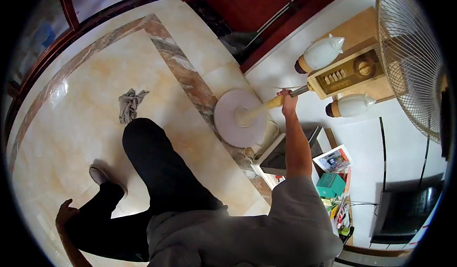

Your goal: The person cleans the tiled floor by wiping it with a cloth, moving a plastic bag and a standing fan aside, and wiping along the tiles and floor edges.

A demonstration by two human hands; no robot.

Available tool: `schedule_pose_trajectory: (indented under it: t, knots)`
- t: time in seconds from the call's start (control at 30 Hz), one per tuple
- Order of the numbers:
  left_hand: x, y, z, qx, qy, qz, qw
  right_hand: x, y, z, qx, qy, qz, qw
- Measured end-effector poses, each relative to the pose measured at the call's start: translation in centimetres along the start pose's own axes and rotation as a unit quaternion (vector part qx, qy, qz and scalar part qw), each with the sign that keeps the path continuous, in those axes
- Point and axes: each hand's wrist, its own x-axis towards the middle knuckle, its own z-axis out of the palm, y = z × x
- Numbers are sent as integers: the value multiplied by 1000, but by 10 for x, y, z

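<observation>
My right hand (289,103) is wrapped around the pole (300,91) of a standing fan, just above its yellowish lower section. The fan's round pale base (228,117) rests on the floor. Above my hand are its control panel (350,74), with a row of buttons and a knob, and its wire cage (412,60). My left hand (65,213) is beside my bent left leg, fingers apart and nothing in it; whether it touches the leg is hard to tell. A crumpled grey cloth (131,105) lies on the floor in front of my knee.
A low cabinet (271,160) stands beside the fan base, with a framed picture (333,159) and a green box (331,185) near it. Two white vases (323,53) flank the control panel. A television (404,214) and a dark red door (238,3) are farther off.
</observation>
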Motion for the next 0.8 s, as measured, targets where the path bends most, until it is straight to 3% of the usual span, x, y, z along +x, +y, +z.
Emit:
schedule_pose_trajectory:
  t: [0.13,0.17,0.2,0.23,0.27,0.3,0.33,0.37,0.4,0.43,0.5,0.53,0.57,0.6,0.63,0.7,0.73,0.8]
  knots:
    - [30,-52,-4,30,21,9,999,4,1,5,0,58,9,998]
    - [48,-86,-9,109,18,55,992,7,11,-9,-105,17,-54,993]
    - [38,-92,-10,99,42,59,992,19,28,-30,-201,-32,-116,972]
    - [25,-78,-1,82,78,69,991,48,53,-46,-332,-53,-83,938]
    - [-2,-55,12,64,121,75,988,88,101,-77,-515,-79,-274,808]
    - [-21,-40,21,58,163,82,982,78,93,-74,-306,-71,-40,948]
    - [-37,-26,27,58,198,88,975,96,104,-84,-329,-75,-3,941]
    - [-41,-13,30,64,225,92,968,72,78,-72,-126,-11,79,989]
    - [-35,1,28,78,248,99,960,75,80,-75,-73,16,93,993]
    - [-35,4,30,90,267,104,954,28,39,-31,-15,100,130,986]
    - [-53,49,40,148,318,84,932,16,66,-23,-27,43,125,991]
    - [-67,68,45,180,323,69,926,-10,74,10,-138,199,109,964]
    - [-72,82,52,183,317,64,928,-29,77,29,-248,347,86,900]
    - [-76,93,59,214,316,50,923,-33,105,33,-316,363,142,865]
    - [-79,96,62,244,317,37,916,-33,139,26,-268,253,236,899]
    - [-73,86,67,282,314,52,905,-58,179,43,-98,127,344,925]
    - [-53,103,62,250,288,65,922,-70,178,48,-84,97,340,932]
    - [-36,136,69,174,191,74,963,-90,148,59,-155,133,279,938]
